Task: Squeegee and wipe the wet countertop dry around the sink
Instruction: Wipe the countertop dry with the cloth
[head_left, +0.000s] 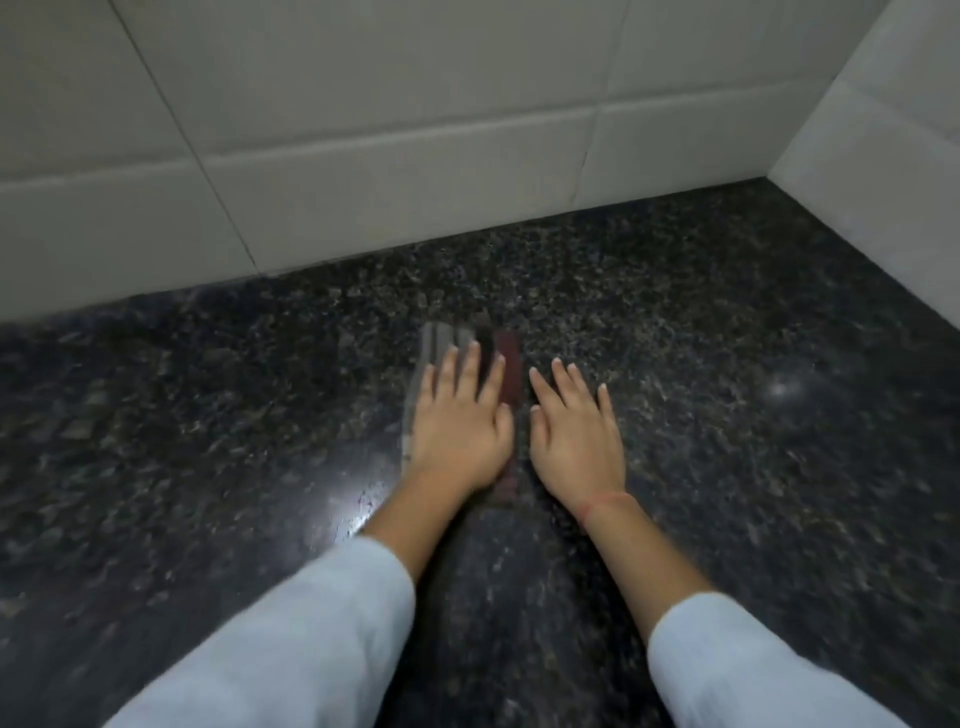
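A folded cloth (506, 364), striped grey and dark red, lies flat on the dark speckled granite countertop (727, 338). My left hand (460, 426) presses palm-down on it with fingers spread, covering most of it. My right hand (574, 431) rests flat on the bare counter just right of the cloth, fingers apart, holding nothing. A wet glossy patch (353, 512) with droplets shines beside my left wrist. No squeegee or sink is in view.
A white tiled wall (363, 130) runs along the back of the counter. It meets a second tiled wall (883, 156) at the right, forming a corner. The dark counter stretches left and right of my hands.
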